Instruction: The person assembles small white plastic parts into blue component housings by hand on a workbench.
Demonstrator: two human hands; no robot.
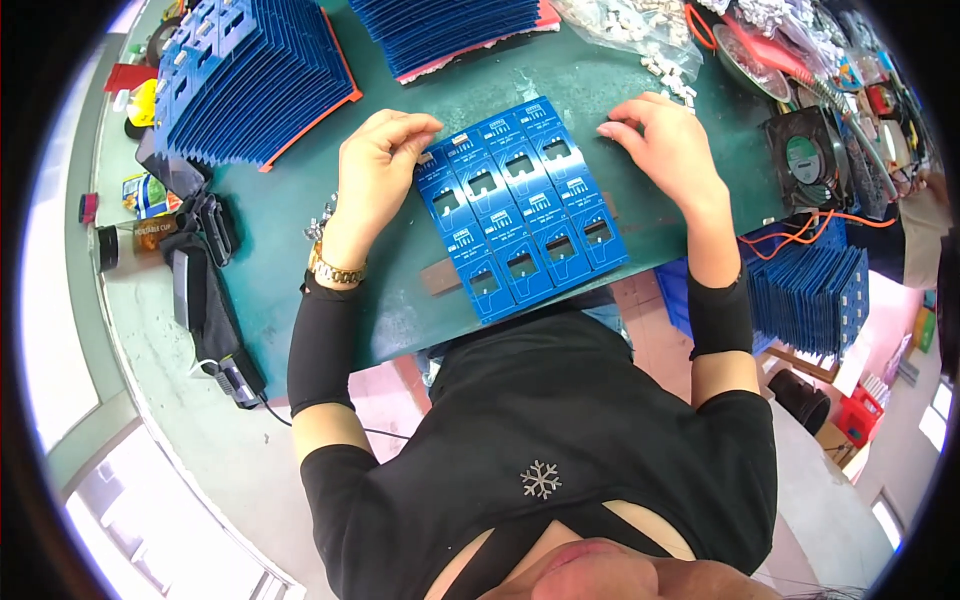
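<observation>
A blue circuit board panel (512, 212) with several rectangular cut-outs lies tilted on the green table in front of me. At its far left corner is my left hand (382, 172), thumb and fingers drawn together close to the board's edge. A small pale connector (460, 139) sits on the panel near those fingertips. To the right of the panel, apart from it, my right hand (664, 148) hovers with its fingers curled and the thumb near the forefinger. Whatever either pinch holds is too small to make out.
Stacks of blue boards stand at the far left (265, 85) and far middle (450, 35). Loose white connectors (668, 70) spill from a clear bag (625, 25). A black fan (803, 158) is at the right, above more boards (808, 298). Black straps (205, 290) lie left.
</observation>
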